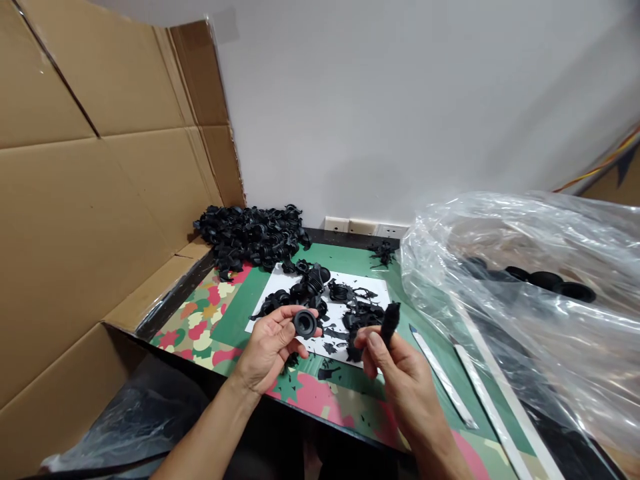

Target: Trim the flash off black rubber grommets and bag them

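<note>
Between the thumb and fingers of my left hand (273, 340) is a round black rubber part (305, 324), its open end with a round hole turned toward me. My right hand (400, 370) grips a dark, stick-shaped object (391, 323) with a ragged upper end; its kind is unclear. The two hands are apart, above the near edge of a white sheet (367, 279). On that sheet lie ribbed black rubber parts (315, 280) to the left and torn black scraps (365, 317) to the right.
A large heap of black rubber parts (255, 233) sits at the back left beside a cardboard wall (125, 167). Clear plastic bagging (500, 227) with several black round parts (545, 280) covers the right. Two white-wrapped strips (445, 380) lie on the green mat (413, 310).
</note>
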